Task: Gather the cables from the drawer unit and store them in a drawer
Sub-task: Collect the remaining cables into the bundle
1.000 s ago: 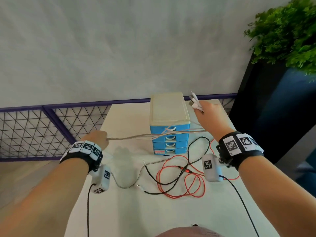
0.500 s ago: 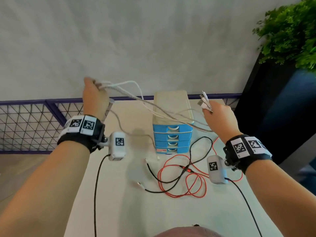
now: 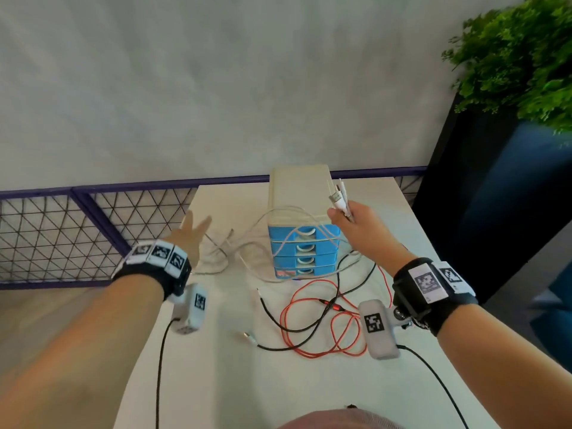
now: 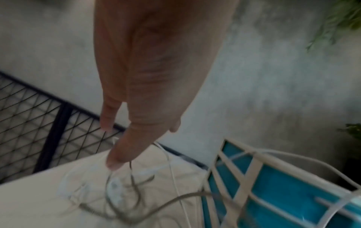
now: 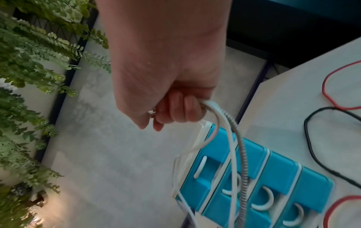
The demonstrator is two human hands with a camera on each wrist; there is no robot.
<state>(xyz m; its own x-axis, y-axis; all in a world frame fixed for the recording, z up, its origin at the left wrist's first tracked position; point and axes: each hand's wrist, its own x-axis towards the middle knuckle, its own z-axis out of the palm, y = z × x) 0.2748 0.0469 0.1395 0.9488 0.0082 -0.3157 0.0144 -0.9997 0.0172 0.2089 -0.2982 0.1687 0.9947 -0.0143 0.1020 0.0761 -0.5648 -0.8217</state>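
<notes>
The right hand (image 3: 362,233) pinches the white cables (image 3: 339,198) — plug ends pointing up — beside the drawer unit (image 3: 301,224). Their lengths trail leftward across its blue front to a loose heap on the table (image 3: 216,366), under the left hand (image 3: 188,235) — fingers spread, holding nothing.

A plain grey wall (image 3: 216,88) fills the upper part of the head view. Along the base of the wall runs a purple-framed mesh fence (image 3: 77,230) with a triangular wire pattern. A pale table (image 3: 216,382) stands with its far edge against the fence. Right of the table stands a dark panel (image 3: 458,212), topped by a green leafy plant (image 3: 520,57). Left of the table, the floor (image 3: 46,305) is light brown. Lighting is even and soft.
</notes>
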